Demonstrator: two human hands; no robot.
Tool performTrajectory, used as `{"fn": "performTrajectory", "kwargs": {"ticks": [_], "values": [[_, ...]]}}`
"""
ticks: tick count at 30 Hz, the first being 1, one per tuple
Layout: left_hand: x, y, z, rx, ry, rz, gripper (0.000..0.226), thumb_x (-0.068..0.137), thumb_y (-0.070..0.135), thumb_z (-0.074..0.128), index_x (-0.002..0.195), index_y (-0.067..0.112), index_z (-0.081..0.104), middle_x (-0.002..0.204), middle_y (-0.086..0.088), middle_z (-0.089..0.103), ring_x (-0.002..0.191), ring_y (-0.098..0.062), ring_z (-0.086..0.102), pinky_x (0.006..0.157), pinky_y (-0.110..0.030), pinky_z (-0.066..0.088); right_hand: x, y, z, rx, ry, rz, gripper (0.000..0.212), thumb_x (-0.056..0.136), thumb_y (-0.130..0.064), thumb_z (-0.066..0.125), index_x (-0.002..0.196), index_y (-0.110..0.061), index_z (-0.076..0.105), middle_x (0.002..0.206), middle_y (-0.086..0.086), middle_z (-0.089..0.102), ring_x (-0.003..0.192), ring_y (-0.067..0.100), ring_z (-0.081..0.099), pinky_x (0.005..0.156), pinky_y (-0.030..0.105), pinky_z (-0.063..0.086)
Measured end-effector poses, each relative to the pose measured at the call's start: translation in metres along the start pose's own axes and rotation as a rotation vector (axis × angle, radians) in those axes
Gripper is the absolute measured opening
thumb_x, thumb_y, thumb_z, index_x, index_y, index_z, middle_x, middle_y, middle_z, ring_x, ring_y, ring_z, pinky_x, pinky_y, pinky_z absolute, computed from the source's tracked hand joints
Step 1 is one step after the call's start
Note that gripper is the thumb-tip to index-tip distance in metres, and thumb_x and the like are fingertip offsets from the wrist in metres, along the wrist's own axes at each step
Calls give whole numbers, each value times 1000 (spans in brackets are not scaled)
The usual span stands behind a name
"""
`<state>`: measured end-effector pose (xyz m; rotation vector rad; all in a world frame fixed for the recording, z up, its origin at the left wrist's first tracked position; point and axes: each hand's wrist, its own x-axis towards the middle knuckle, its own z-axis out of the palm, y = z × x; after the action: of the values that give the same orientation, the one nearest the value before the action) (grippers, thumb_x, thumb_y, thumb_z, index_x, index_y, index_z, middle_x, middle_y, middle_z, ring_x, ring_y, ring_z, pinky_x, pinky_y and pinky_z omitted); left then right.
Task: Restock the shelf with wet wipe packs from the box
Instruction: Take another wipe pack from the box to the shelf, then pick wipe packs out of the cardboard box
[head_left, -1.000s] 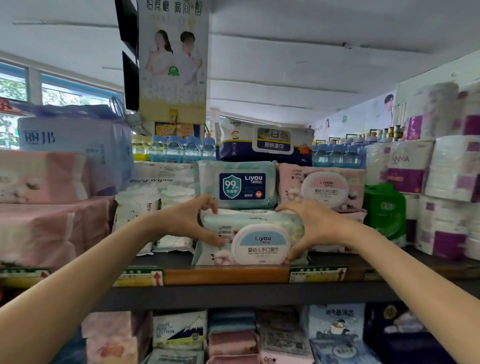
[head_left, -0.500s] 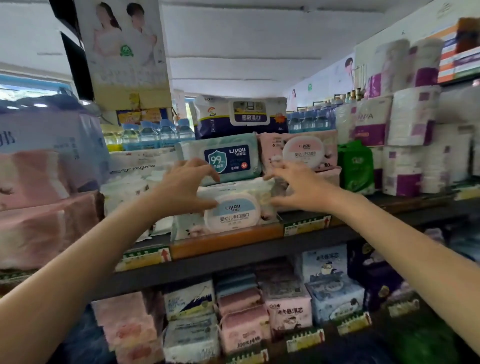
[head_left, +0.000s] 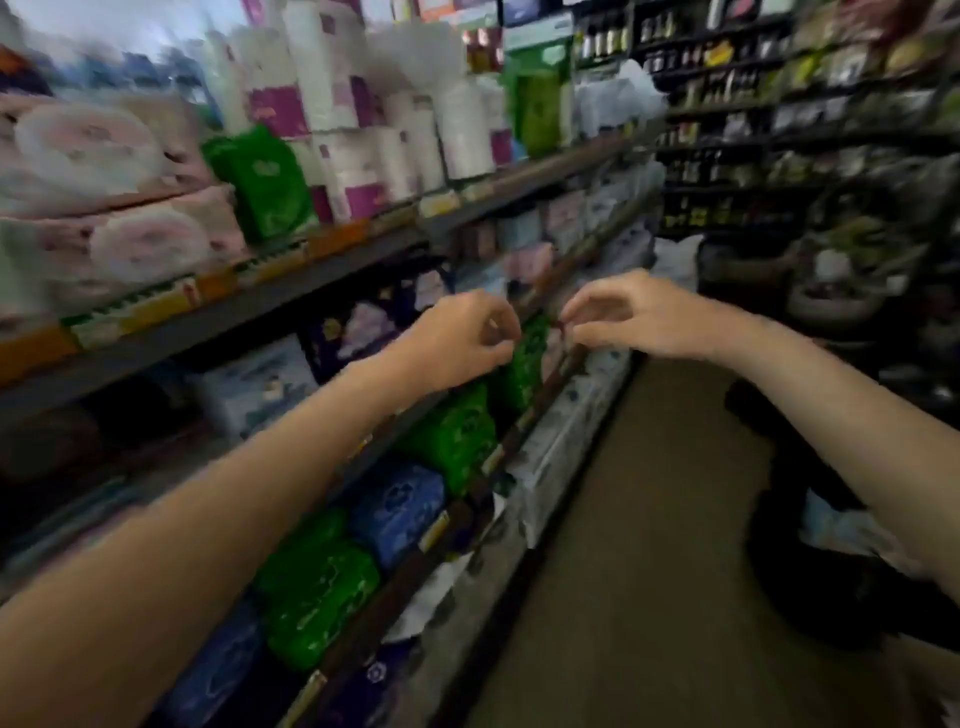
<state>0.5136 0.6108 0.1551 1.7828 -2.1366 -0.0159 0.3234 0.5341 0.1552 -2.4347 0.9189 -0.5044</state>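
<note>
The picture is blurred by motion. My left hand (head_left: 462, 338) and my right hand (head_left: 639, 317) hang in mid-air in front of the shelving, fingers loosely curled, holding nothing. Pink wet wipe packs (head_left: 130, 234) lie stacked on the upper shelf (head_left: 291, 260) at the far left. The blue-lidded pack I was touching is out of view. No box is visible.
Toilet roll packs (head_left: 363, 130) and a green pack (head_left: 265, 182) stand on the upper shelf. Green (head_left: 452, 436) and blue packs (head_left: 400, 504) fill the lower shelves. An aisle floor (head_left: 649, 519) runs ahead; dark shelving (head_left: 779, 130) and dark objects (head_left: 857, 571) crowd the right.
Both hands left the blue-lidded wipe pack on the shelf and drew back, empty. My view swung right and down along the aisle.
</note>
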Motion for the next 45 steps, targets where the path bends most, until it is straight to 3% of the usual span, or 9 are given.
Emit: {"fn": "performTrajectory", "kwargs": {"ticks": [6,12,16,22,26,32,37,41,45], "values": [[47,156,207,-204,-387,173,20,88,12,55,106,7,64,107,-9,67,100,-23,63,80,-21,42,-200,205,-6,16,-91,579,28,89,-29,59,113,-15,60,103,-2,63,97,14,59,84,25,47],[39,300,416,-228,-850,301,30,92,11,51,119,2,57,121,-13,63,111,-26,59,83,-23,37,-428,374,57,245,-132,1094,17,88,-26,61,75,-16,58,66,-9,65,69,4,62,63,15,45],[27,350,506,-208,-959,327,31,90,4,49,119,-1,57,128,-14,57,119,-27,52,94,-27,35,-504,431,118,193,-326,1343,23,89,-17,58,73,-1,60,76,17,58,77,30,60,64,24,39],[0,379,588,-258,-920,298,25,86,-2,46,106,-3,61,111,-18,62,104,-30,58,82,-25,37,-549,475,239,-35,-521,1223,28,93,-11,41,115,-7,58,119,13,57,110,30,55,92,37,46],[-10,382,618,-210,-952,348,26,88,0,45,108,-1,61,111,-15,61,102,-27,57,77,-21,35,-520,490,272,-359,-725,1131,13,57,-18,76,63,-7,74,66,7,70,63,17,68,56,22,50],[-12,379,658,-203,-913,275,20,90,7,49,104,2,63,105,-14,65,95,-25,61,68,-20,36,-492,516,327,-436,-691,1135,38,94,-10,45,129,6,43,131,24,46,116,32,53,67,29,51],[-16,383,662,-231,-861,291,19,91,8,50,102,3,63,104,-12,67,93,-24,62,71,-23,40,-493,519,328,-270,-671,1045,30,88,-11,58,118,-7,58,123,12,57,113,25,55,87,34,49],[-12,389,643,-274,-823,278,20,91,8,48,103,2,63,106,-12,66,96,-24,61,74,-24,41,-488,499,314,-159,-610,1067,52,89,-2,54,137,-4,34,133,16,50,122,30,51,93,35,45],[-14,383,635,-280,-899,220,21,90,8,49,107,1,59,109,-13,63,100,-26,59,80,-28,44,-485,486,276,51,-728,1070,35,89,-6,57,123,-7,49,124,14,53,113,26,55,85,32,46]]}}
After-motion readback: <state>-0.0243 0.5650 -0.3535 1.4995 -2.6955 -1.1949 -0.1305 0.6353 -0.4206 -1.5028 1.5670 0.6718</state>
